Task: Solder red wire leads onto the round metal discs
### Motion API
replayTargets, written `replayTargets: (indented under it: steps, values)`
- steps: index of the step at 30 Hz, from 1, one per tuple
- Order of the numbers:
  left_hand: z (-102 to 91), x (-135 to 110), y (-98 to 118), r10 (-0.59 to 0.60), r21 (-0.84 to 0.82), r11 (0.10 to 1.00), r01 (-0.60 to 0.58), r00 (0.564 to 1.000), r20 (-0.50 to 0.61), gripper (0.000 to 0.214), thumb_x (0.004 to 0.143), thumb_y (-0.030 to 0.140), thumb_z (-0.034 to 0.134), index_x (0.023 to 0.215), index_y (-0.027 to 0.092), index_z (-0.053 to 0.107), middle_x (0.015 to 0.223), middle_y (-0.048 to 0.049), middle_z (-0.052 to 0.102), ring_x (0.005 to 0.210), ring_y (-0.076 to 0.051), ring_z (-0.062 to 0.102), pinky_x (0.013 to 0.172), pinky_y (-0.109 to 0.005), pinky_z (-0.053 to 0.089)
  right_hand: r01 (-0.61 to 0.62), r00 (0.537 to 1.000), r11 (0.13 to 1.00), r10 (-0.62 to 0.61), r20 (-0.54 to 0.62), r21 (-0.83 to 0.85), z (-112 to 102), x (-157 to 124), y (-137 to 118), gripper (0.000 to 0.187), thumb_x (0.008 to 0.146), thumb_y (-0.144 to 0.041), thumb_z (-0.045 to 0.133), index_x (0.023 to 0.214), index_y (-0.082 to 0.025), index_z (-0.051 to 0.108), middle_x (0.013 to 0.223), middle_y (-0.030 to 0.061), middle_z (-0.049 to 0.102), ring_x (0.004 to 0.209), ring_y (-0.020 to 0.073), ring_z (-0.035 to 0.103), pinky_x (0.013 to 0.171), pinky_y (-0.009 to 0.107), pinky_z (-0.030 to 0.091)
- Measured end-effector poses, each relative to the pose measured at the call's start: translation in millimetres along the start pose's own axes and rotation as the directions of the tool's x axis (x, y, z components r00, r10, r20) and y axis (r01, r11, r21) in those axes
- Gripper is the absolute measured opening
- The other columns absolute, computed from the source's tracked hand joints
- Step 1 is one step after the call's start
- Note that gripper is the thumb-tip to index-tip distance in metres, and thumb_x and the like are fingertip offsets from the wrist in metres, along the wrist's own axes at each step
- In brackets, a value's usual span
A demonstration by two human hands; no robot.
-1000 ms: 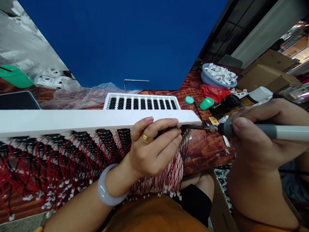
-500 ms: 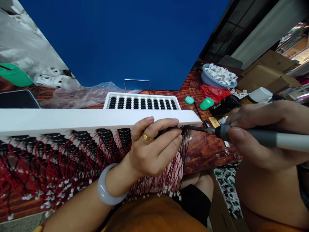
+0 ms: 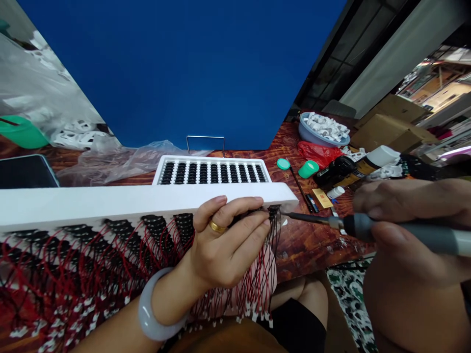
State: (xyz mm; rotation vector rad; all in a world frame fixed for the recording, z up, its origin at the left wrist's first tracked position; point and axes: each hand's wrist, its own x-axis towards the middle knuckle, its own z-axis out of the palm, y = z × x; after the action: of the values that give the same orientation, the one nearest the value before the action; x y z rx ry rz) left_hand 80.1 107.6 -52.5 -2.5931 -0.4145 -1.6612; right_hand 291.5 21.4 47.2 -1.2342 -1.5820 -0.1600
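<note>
Pinching the red and black wires (image 3: 263, 279) at the right end of the white tray (image 3: 147, 203), the left hand (image 3: 224, 250) sits just beside the tip of the soldering iron (image 3: 348, 224) (right hand (image 3: 408, 230) closed around it); a slip could scorch fingertips or insulation.

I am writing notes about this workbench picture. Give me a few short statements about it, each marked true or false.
1. The right hand holds a soldering iron. True.
2. The iron's tip points right. False: it points left, toward the wires under the white tray.
3. The left hand, pinching wires, wears a ring. True.
4. The blue bowl is empty. False: white parts fill it.
</note>
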Motion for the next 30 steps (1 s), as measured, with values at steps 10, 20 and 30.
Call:
replayTargets:
  steps: [10,20,30]
  values:
    - [0.2,-1,-4,0.027,0.009,1.000,-0.027,1.000,-0.015,0.015,0.089,0.009,0.064,0.099,0.017,0.073,0.104,0.0009,0.077,0.115,-0.017,0.064,0.117,-0.036,0.029,0.088,0.996,0.978,-0.087,-0.015,0.188,-15,-25,13,0.010,0.072,-0.010,0.064,0.078,-0.018,0.063,0.056,-0.0020,0.052,0.043,0.0153,0.052,0.043,0.034,0.047]
    - [-0.6,-1,-2,0.021,0.024,0.999,-0.021,1.000,-0.007,0.017,0.087,0.009,0.066,0.099,0.018,0.073,0.102,0.0005,0.077,0.115,-0.019,0.064,0.117,-0.038,0.029,0.064,0.997,0.987,-0.058,-0.047,0.149,-23,-30,20,0.010,0.071,-0.012,0.065,0.075,-0.021,0.064,0.054,-0.0015,0.054,0.042,0.0180,0.052,0.042,0.036,0.049]
    - [-1.6,-2,-3,0.032,0.071,0.997,-0.033,0.999,0.019,0.021,0.084,0.008,0.068,0.098,0.022,0.073,0.100,0.0021,0.077,0.115,-0.019,0.064,0.117,-0.041,0.028,0.038,0.998,0.985,-0.029,-0.056,0.168,-30,-41,28,0.010,0.073,-0.011,0.067,0.075,-0.020,0.064,0.056,-0.0013,0.053,0.041,0.0187,0.051,0.041,0.036,0.045]
